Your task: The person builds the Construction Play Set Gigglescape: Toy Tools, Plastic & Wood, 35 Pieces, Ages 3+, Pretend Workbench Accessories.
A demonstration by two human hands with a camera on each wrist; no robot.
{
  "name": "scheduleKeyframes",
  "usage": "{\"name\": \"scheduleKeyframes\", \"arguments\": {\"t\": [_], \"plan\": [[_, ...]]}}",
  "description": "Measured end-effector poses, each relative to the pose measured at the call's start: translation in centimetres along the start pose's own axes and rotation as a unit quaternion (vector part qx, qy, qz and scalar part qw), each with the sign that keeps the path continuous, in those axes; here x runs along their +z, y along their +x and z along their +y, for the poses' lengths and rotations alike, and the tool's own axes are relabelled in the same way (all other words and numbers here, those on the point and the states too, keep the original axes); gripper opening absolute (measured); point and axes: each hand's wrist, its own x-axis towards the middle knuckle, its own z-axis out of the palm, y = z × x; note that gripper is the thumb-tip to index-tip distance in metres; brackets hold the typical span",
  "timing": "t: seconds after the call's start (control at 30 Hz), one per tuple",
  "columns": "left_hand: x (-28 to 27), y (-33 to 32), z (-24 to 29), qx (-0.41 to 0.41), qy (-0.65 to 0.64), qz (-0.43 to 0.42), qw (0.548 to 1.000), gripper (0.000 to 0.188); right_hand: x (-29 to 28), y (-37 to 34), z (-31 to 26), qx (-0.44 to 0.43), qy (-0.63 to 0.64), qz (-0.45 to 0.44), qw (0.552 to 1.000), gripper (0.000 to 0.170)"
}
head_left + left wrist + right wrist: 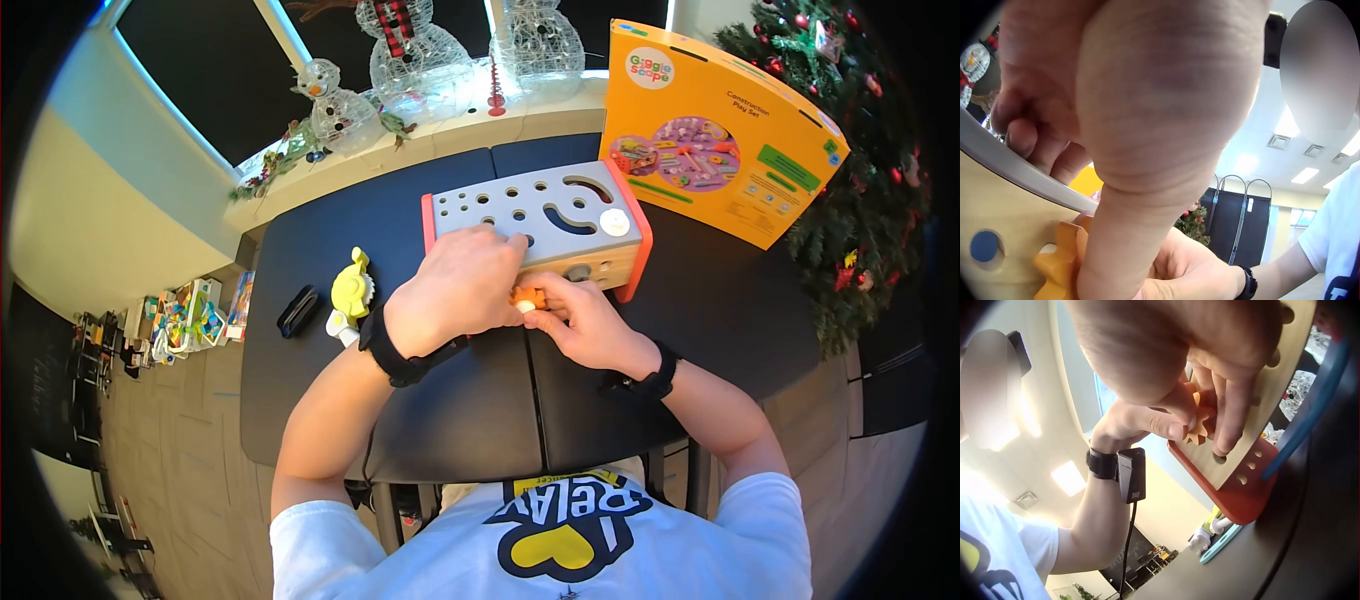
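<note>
An orange toy gear [524, 296] is at the front wooden side of a toy workbench [470, 195] with a grey, holed top and red ends. My right hand [590, 325] pinches the gear between thumb and fingers, some fingertips against the wood. Over the top front edge curls my left hand [465, 275], its fingers on the grey top and its thumb on the gear. In the left wrist view the gear [1060, 259] sits beside a blue-filled hole [985, 246]. The right wrist view shows both thumbs at the gear [1200, 422]; what lies behind it is hidden.
A white round peg [614, 222] is in the top, and a grey knob [578, 272] on the front. Left on the black table [440, 430] lie a yellow-green toy saw [352, 288] and a black case [298, 312]. An orange play-set carton [720, 130] stands behind, right.
</note>
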Motion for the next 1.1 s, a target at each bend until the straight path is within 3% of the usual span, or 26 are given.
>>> {"name": "scheduleKeyframes", "arguments": {"t": [0.73, 1.1], "plan": [[0.0, 0.5, -0.52, 0.001, -0.019, 0.015, 1.0, 0.057, 0.31, 0.28, -0.74, 0.051, -0.024, 0.022, 0.998, 0.032], [-0.62, 0.57, 0.16, -0.002, 0.0, -0.005, 1.0, 0.05, 0.74, -0.08, -0.68, 0.024, -0.042, 0.042, 0.998, 0.028]]}}
